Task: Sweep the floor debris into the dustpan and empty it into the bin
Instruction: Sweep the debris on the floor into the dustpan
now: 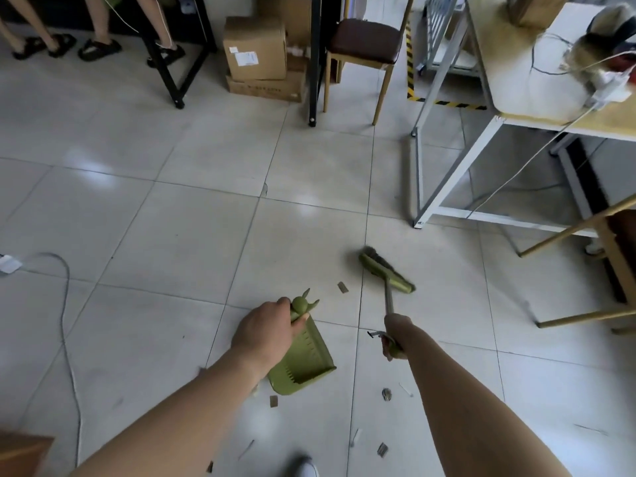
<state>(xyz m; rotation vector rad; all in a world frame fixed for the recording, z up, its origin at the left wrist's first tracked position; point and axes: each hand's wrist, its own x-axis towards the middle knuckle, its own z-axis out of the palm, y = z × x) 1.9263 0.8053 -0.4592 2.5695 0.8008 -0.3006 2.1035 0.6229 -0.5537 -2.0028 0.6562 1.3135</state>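
My left hand point(265, 330) grips the top of the green dustpan's handle point(301, 306). The green dustpan point(304, 364) rests on the tiled floor with its mouth toward me. My right hand point(392, 339) holds the metal handle of the green broom. The broom head point(385, 270) with dark bristles is on the floor beyond and to the right of the dustpan. Several small scraps lie around: one brown piece point(342, 287) left of the broom head, one point(273, 401) by the dustpan's mouth, a crumpled bit point(387, 394) and others point(382, 449) nearer me. No bin is visible.
A white-framed table point(447, 208) stands at the right, with wooden chair legs point(585, 315) beside it. A chair point(364, 46) and cardboard boxes point(256, 49) sit at the back. A grey cable point(65, 304) runs along the left floor. People's sandalled feet point(99, 48) are far left.
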